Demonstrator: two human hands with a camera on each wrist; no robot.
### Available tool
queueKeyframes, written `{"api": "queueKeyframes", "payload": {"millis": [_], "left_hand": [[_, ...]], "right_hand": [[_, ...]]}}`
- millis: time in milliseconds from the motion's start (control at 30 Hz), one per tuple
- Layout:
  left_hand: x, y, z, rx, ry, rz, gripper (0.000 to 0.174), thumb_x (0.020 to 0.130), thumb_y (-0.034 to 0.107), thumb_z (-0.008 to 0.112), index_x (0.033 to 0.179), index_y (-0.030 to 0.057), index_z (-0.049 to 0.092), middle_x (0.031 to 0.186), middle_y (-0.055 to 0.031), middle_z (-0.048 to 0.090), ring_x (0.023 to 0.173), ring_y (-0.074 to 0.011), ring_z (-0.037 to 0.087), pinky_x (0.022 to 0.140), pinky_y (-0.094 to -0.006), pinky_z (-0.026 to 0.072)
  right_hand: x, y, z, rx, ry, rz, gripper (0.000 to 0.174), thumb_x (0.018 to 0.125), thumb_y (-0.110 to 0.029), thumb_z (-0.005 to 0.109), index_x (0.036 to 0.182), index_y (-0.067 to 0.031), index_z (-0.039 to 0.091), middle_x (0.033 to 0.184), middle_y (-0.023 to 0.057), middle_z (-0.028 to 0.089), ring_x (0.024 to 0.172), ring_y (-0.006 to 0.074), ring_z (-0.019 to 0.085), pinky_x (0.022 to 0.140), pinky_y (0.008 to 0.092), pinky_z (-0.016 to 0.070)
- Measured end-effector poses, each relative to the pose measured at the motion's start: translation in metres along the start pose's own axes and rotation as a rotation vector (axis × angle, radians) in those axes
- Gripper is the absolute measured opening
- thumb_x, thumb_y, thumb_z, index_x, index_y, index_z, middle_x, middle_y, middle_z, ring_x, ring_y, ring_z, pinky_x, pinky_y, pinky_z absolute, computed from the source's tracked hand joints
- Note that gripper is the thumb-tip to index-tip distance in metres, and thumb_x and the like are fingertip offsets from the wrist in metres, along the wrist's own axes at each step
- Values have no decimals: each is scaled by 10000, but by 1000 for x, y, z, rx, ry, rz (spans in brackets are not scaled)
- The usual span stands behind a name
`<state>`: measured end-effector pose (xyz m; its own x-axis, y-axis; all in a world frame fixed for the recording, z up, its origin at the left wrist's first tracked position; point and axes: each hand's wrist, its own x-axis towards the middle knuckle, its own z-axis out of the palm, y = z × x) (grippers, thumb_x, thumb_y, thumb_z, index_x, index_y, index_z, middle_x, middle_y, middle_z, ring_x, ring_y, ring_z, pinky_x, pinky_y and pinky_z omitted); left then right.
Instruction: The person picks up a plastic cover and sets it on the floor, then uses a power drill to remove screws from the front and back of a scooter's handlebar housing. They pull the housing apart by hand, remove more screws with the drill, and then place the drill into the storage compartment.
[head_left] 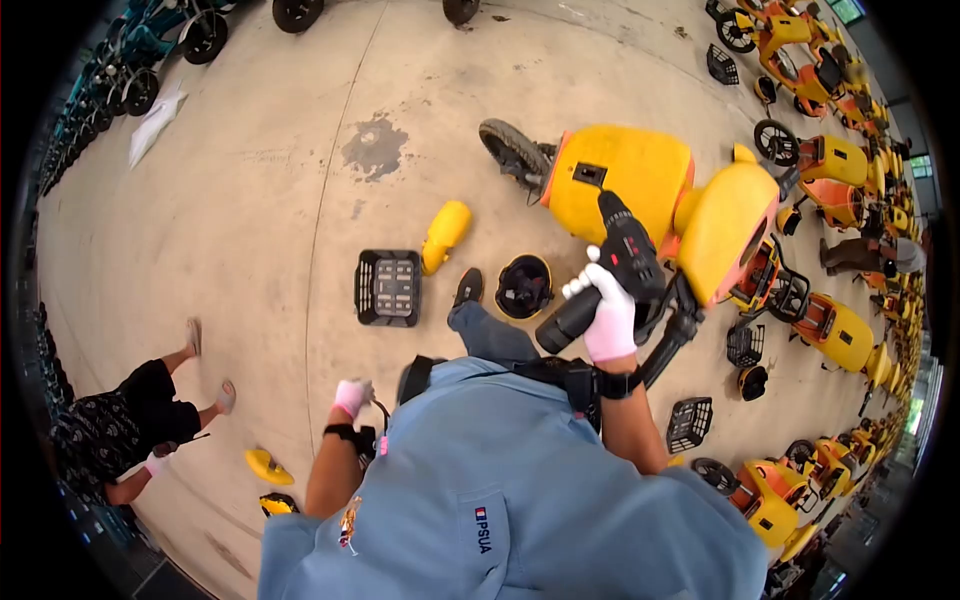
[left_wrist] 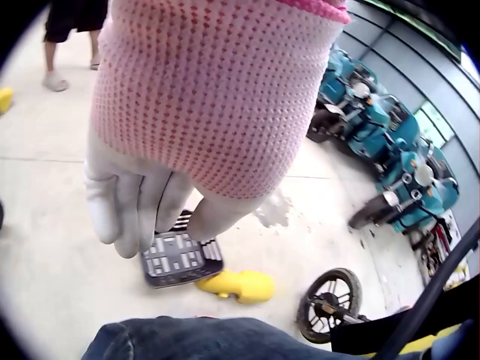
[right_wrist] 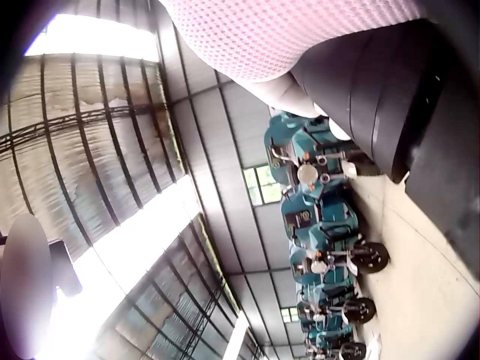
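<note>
My right hand, in a white glove with a pink cuff, grips a black cordless drill by its handle. The drill's nose points at a dark rectangular recess in the yellow panel of a scooter. In the right wrist view the drill's dark body fills the upper right, beside the pink glove. My left hand, gloved alike, hangs low at my side with its fingers pointing down and nothing held.
On the floor are a black basket, a yellow part and an upturned helmet. Yellow scooters line the right; teal ones stand along a wall. Someone in black shorts stands at the left.
</note>
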<state>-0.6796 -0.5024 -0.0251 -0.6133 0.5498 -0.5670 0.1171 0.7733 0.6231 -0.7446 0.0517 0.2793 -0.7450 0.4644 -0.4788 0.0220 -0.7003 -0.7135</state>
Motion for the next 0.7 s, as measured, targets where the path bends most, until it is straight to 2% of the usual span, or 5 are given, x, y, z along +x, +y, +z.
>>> {"api": "queueKeyframes", "payload": {"millis": [67,133,333,500,700], "left_hand": [[72,-23,-45,-1036,263,-556,229,904,216,584,853,15,680,653,-46,618,573,-165,603,505,-335,447],[107,112,-155,-508,330,-525,264,888,214,592,829,-21,695,647,-65,630,562,-147,575,509,-337,438],[256,237,-260,-129,113,-311,392,866,289,607,1041,-50,695,908,-238,717,834,-359,708,800,-405,542],[328,312,-246,-49,-27,-58,379,875,265,609,1099,-30,691,968,-202,715,922,-284,688,853,-362,520],[316,291,-211,-153,-144,10,376,871,294,613,1084,0,709,1026,-218,714,1022,-320,678,927,-363,505]], "right_hand": [[20,-10,-4,-21,54,-19,365,872,16,591,1232,25,532,805,75,562,659,193,582,668,364,535],[19,-24,-4,-184,90,-66,393,874,9,589,1264,21,538,863,76,583,694,186,601,694,353,533],[-9,-42,-7,-364,211,-292,421,857,19,595,1276,33,554,868,45,606,723,138,599,706,283,493],[-69,-58,-8,-620,375,-497,454,855,-88,572,1296,10,524,809,39,564,757,154,562,944,383,444],[-100,-71,-40,-83,366,-630,517,919,-151,544,1408,-37,419,877,34,542,923,194,573,1086,457,396]]}}
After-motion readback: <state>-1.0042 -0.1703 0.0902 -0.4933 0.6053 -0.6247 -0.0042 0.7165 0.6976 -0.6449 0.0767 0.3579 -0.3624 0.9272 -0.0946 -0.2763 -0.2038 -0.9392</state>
